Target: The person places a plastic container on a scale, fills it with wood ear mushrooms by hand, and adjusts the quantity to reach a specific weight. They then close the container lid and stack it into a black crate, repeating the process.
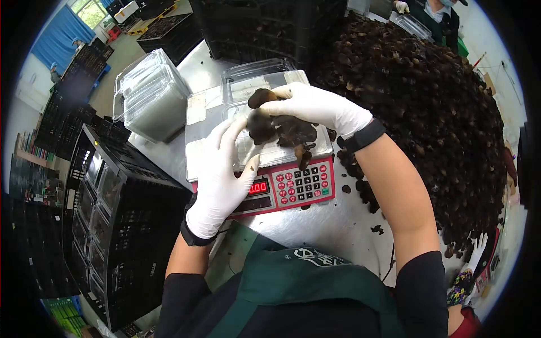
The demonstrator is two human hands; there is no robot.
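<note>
Both my hands wear white gloves over a red scale [310, 183]. A dark brown wood ear mushroom [261, 98] sits between the thumb and fingers of my right hand [321, 107]. Just below it is another wood ear [261, 127], with the fingertips of my left hand [220, 169] at its edge. The left thumb stands apart, near the red display [258, 187]. More wood ears [296, 132] lie on the scale's platform under my right hand. A clear plastic box [236, 93] rests on the platform, partly hidden by my hands.
A large heap of wood ears [417, 112] covers the table's right side. Nested clear boxes [152, 96] stand at left. A black crate [129, 225] holds filled boxes. Another black crate [253, 34] stands behind the scale. A co-worker [439, 17] is beyond the heap; another gloved hand [478, 250] shows lower right.
</note>
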